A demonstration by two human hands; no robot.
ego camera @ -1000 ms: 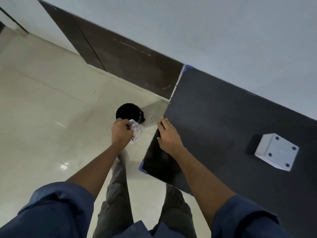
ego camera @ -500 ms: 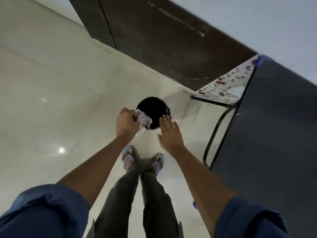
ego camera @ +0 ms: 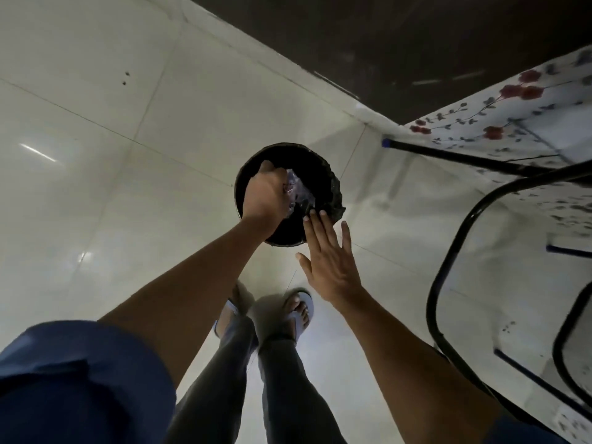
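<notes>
A round black bin (ego camera: 323,165) with a dark liner stands on the pale tiled floor. My left hand (ego camera: 264,195) is over the bin's mouth and grips a crumpled clear plastic wrapper (ego camera: 299,195), which hangs inside the rim. My right hand (ego camera: 330,257) hovers flat with straight, spread fingers at the bin's near right edge, its fingertips over the rim, holding nothing.
A table's black metal frame (ego camera: 455,232) curves down the right side, with a floral-patterned surface (ego camera: 512,123) behind it. A dark brown wall panel (ego camera: 384,43) runs across the top. My feet in sandals (ego camera: 301,312) stand just short of the bin.
I have bent closer to the bin. My left hand moved forward with the wrapper from beside the rim to over the bin's mouth. My right hand stayed flat near the rim.
</notes>
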